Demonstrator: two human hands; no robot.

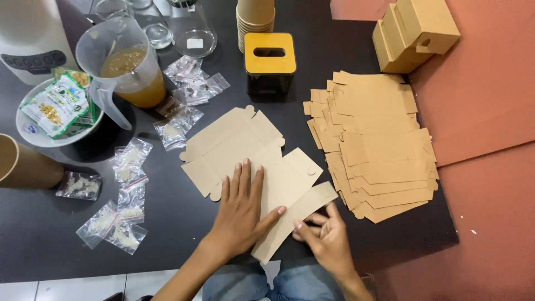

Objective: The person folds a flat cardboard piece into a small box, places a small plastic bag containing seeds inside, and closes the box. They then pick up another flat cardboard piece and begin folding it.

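Two hands fold a flat carton blank.
Right hand (326, 237) pinches the blank's (251, 159) near flap; left hand (242, 209) presses open-palmed on it. Right of the blank lies a stack (379, 145); beyond it, a yellow-topped box (270, 61).

Far left, a green-and-white snack packet (56, 106) lies in a white bowl (33, 136). Small clear zip bags (131, 161) with pale contents scatter across the dark tabletop (44, 239), left and centre-far. A white square label (194, 43) sits on a glass flask (192, 30). Far right, folded brown cardboard boxes (415, 33) stand grouped.
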